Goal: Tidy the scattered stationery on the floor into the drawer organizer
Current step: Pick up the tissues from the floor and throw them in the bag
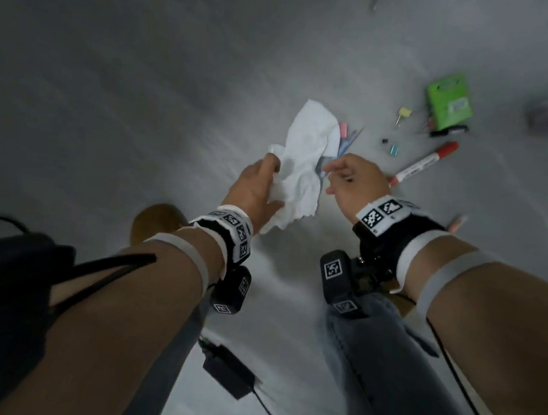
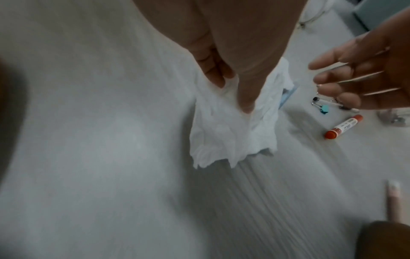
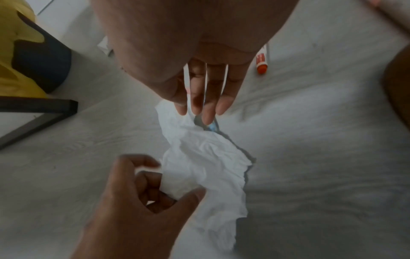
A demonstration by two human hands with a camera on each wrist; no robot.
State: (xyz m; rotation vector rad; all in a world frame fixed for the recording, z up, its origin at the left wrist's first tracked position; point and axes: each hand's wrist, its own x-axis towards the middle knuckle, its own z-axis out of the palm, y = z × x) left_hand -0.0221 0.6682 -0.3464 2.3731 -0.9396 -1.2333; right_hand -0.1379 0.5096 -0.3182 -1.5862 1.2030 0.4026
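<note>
The floor (image 1: 142, 87) spread grey under me, stationery strewn to my right; no organizer showed in any view. I held a crumpled tissue (image 1: 302, 162) above it, my left hand (image 1: 257, 188) pinching one edge between thumb and curled fingers. My right hand (image 1: 355, 179) hovered just beside the tissue with fingers straight and loose, gripping nothing. Beyond it lay a green box (image 1: 448, 101), then a red marker (image 1: 422, 165), then small binder clips: yellow (image 1: 404, 113) and teal (image 1: 394, 149). Something blue (image 3: 211, 126) peeked from under the tissue. I judged the thin tissue might tear or slip from my pinch, and small clips could hide beneath it.
</note>
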